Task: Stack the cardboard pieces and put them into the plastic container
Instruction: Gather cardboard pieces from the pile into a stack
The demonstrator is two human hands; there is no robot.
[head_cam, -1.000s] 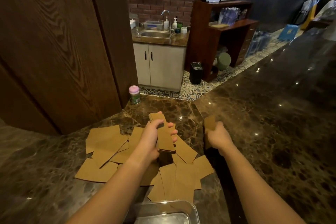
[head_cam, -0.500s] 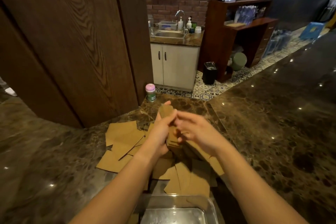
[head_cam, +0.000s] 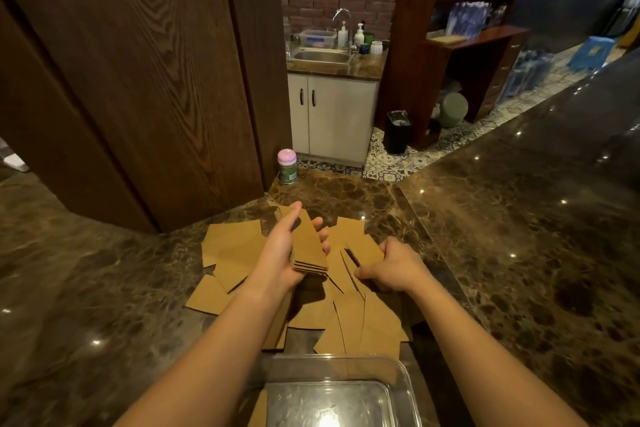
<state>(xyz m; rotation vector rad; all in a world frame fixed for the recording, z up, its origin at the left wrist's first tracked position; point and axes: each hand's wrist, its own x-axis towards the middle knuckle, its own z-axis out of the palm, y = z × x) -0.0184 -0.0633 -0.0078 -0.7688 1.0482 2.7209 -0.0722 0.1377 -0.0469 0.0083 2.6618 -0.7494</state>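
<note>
Several brown cardboard pieces (head_cam: 232, 250) lie scattered and overlapping on the dark marble counter (head_cam: 104, 288). My left hand (head_cam: 280, 253) holds a small stack of cardboard pieces (head_cam: 309, 246) above the pile, thumb on top. My right hand (head_cam: 394, 267) rests low on the right side of the pile, its fingers closed on the edge of one loose cardboard piece (head_cam: 365, 248). A clear plastic container (head_cam: 398, 378) stands at the near edge, just below the pile; I see no cardboard inside it.
A small jar with a pink lid (head_cam: 287, 166) stands at the counter's far edge beside a dark wooden panel (head_cam: 138, 80). The counter stretches far to the right (head_cam: 519, 236). Beyond are a sink cabinet (head_cam: 332, 114) and a wooden shelf.
My right hand left the stack, where it met my left hand half a second ago, and dropped to the pile's right side onto another piece. The stack in my left hand looks thicker.
</note>
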